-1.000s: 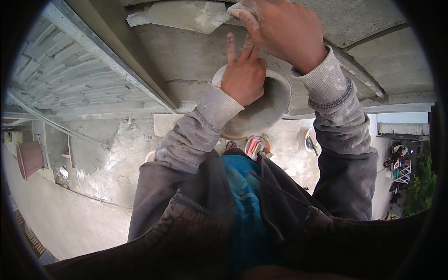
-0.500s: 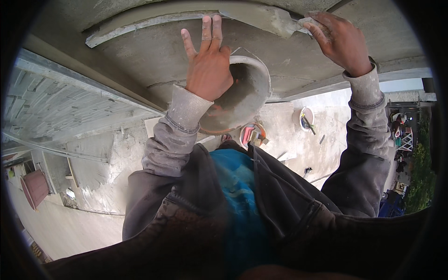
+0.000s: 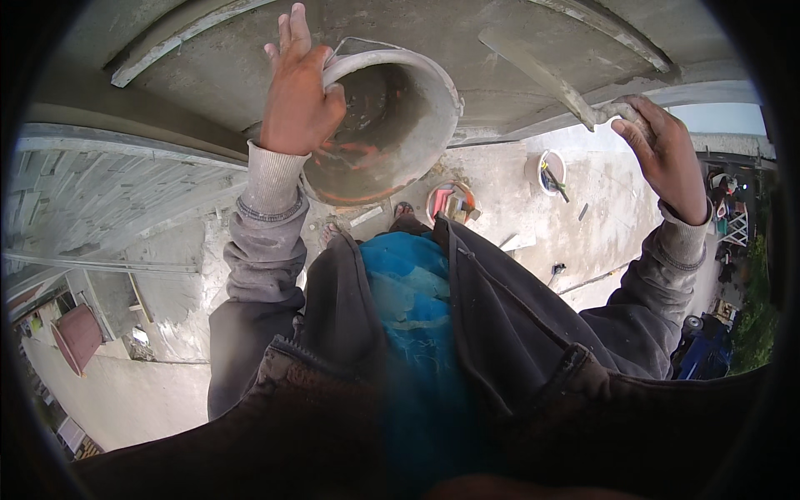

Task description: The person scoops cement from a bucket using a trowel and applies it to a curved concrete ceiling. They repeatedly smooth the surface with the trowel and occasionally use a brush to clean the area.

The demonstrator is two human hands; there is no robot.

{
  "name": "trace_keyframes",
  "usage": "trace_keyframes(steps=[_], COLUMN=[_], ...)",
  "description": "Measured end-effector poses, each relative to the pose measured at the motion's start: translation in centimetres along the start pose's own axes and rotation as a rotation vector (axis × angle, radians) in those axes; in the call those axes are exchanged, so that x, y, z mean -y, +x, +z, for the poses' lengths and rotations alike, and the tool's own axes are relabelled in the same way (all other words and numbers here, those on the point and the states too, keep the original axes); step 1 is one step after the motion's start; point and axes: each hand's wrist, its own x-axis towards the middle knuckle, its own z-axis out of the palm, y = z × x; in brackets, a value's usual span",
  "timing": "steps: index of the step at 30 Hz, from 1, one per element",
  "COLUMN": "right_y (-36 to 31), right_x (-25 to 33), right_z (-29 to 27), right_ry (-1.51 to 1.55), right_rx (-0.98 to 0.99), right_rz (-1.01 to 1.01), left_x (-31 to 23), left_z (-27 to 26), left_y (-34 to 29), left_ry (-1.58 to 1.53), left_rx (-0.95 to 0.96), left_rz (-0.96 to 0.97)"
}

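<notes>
My right hand (image 3: 662, 154) is closed around the mortar-caked handle of a trowel (image 3: 546, 75). The trowel's narrow-looking blade slants up and left in front of the grey plastered surface (image 3: 400, 21). My left hand (image 3: 300, 96) is beside the left rim of a large grey bucket (image 3: 446, 125), its fingers stretched upward and the thumb apart, near the rim. Whether the hand touches the bucket I cannot tell. Wet grey residue and orange patches show inside the tilted-looking bucket, which has a thin wire handle.
Pale strips (image 3: 183, 37) run along the plastered surface at upper left and upper right. Below, a round container (image 3: 473, 204) with blocks stands near my feet, and a white bucket (image 3: 562, 162) with tools is to its right. A reddish-brown panel-like object (image 3: 77, 337) is at far left.
The trowel has come away from the strip and swung down to the right with my right hand. My left hand has left the strip and moved left to the bucket's rim. The view has shifted.
</notes>
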Motion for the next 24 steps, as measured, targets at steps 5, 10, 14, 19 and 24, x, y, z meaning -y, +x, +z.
trace_keyframes(steps=[5, 10, 14, 19, 24], right_y=[-1.0, 2.6, 3.8, 2.9, 3.1], right_x=[1.9, 7.4, 9.8, 13.7, 12.9], right_z=[10.3, 17.6, 20.9, 24.3, 21.6], right_ry=[0.176, -0.253, -0.198, -0.092, 0.074], right_rx=[0.203, 0.079, 0.055, 0.114, 0.221], right_rz=[-0.167, -0.079, -0.091, -0.137, 0.036], left_x=[-1.8, -4.5, -5.2, -5.5, -4.8], left_z=[-2.9, -3.4, -3.0, -2.4, -2.5], left_y=[-4.1, -5.9, -7.5, -10.3, -12.5], left_ry=[-0.457, -0.529, -0.665, -0.455, -0.558], left_rx=[0.092, 0.043, -0.128, -0.292, -0.451], left_rz=[-0.338, -0.376, -0.496, -0.614, -0.646])
